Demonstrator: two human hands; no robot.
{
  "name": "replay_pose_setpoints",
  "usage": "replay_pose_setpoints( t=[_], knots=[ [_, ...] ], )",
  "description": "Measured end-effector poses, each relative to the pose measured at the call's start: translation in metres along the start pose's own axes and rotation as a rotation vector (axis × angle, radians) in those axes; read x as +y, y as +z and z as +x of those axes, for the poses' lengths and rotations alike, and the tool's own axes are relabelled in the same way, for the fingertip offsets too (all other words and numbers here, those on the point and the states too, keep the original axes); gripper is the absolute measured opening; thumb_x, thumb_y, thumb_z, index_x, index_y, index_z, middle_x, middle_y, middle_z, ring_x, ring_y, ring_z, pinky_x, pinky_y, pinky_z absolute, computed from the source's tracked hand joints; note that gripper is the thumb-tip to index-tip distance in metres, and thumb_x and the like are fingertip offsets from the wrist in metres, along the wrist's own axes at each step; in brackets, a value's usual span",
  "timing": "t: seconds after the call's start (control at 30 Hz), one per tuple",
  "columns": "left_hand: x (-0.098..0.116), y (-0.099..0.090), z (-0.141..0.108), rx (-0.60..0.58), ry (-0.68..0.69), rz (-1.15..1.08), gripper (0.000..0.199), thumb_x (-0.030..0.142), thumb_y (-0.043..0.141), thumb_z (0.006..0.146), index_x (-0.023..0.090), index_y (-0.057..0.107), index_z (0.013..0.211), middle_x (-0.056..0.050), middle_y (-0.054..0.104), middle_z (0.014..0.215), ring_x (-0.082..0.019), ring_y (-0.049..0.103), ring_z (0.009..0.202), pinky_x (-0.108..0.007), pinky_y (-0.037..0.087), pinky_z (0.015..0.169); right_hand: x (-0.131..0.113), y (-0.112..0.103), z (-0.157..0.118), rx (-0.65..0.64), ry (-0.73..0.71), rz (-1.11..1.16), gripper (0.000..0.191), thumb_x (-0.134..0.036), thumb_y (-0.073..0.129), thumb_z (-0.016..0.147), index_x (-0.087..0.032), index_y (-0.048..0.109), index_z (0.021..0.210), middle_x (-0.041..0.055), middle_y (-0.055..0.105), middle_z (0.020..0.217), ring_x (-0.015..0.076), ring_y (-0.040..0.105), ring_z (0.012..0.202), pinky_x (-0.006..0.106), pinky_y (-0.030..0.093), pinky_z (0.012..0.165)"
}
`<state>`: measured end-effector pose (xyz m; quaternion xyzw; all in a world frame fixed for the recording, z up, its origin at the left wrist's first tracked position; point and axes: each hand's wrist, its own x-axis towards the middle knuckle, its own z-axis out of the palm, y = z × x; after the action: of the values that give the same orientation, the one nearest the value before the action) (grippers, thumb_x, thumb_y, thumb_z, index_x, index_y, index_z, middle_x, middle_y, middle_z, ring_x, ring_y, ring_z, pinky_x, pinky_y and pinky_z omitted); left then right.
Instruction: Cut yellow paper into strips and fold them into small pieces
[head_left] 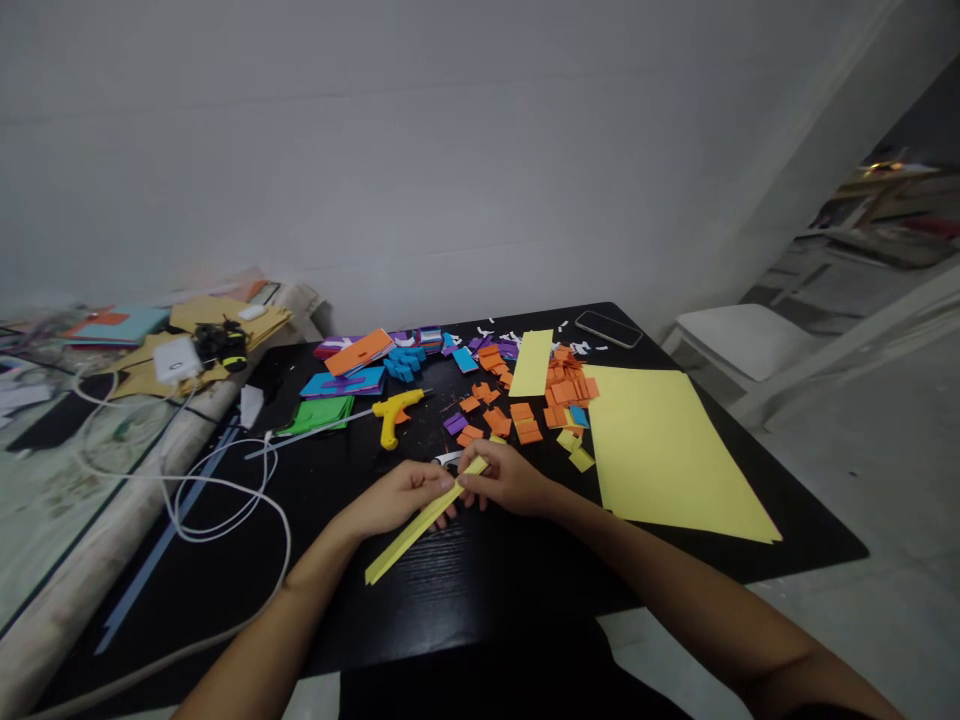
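Observation:
A long folded strip of yellow paper (409,538) slants across both hands above the black table. My left hand (401,497) pinches it along its middle, thumb on top. Close by, my right hand (504,476) grips the strip near its upper end, thumb and fingers pressed together. Just behind the hands lies a pair of scissors (448,459), partly hidden by them. A yellow glue gun (391,416) rests beyond my left hand. Folded orange paper pieces (526,423) and a few small yellow pieces (580,458) lie past my right hand.
Large yellow sheets (667,450) cover the table's right side, with a phone (609,328) behind. Blue, orange and green folded papers (322,414) sit at the back left. A white cable (281,530) loops over the left side. A white chair (731,340) stands at the right.

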<state>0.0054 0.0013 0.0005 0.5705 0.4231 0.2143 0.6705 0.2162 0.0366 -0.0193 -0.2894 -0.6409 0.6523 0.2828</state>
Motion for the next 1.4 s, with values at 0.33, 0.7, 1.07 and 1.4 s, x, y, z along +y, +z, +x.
replay_pose_setpoints(
  t=[0.33,0.7,1.07,1.4],
  knots=[
    [-0.003,0.003,0.000,0.056,-0.014,-0.076,0.037,0.048,0.067,0.086,0.011,0.066,0.085,-0.005,0.070,0.076,-0.012,0.065,0.058,-0.023,0.050,0.058,0.002,0.001,0.000,-0.009,-0.021,0.060,0.021,-0.032,0.069,0.081,-0.018,0.057,0.090,-0.0033,0.064,0.064,0.0107,0.062,0.052,0.022,0.052,0.054],
    [0.002,0.010,0.001,0.261,-0.047,-0.129,0.040,0.051,0.075,0.076,0.014,0.061,0.075,-0.001,0.067,0.064,-0.011,0.061,0.049,-0.021,0.048,0.050,0.008,-0.003,0.010,0.257,-0.068,0.203,0.037,-0.041,0.079,0.073,-0.018,0.056,0.092,-0.0033,0.065,0.065,0.0135,0.066,0.056,0.027,0.057,0.058],
    [0.004,0.011,0.003,0.227,0.095,-0.021,0.039,0.052,0.068,0.083,0.013,0.066,0.085,-0.003,0.069,0.072,-0.012,0.062,0.056,-0.021,0.047,0.053,0.013,0.004,0.009,0.200,-0.063,0.232,0.035,-0.041,0.082,0.070,-0.015,0.062,0.083,-0.0004,0.068,0.067,0.0127,0.065,0.056,0.027,0.057,0.057],
    [0.002,0.015,0.005,0.304,0.123,-0.007,0.040,0.053,0.070,0.080,0.014,0.061,0.076,0.000,0.065,0.063,-0.010,0.056,0.050,-0.021,0.042,0.049,0.008,0.006,0.007,0.213,-0.056,0.225,0.035,-0.044,0.082,0.069,-0.016,0.066,0.082,0.0001,0.069,0.067,0.0134,0.066,0.057,0.029,0.058,0.060]
  ],
)
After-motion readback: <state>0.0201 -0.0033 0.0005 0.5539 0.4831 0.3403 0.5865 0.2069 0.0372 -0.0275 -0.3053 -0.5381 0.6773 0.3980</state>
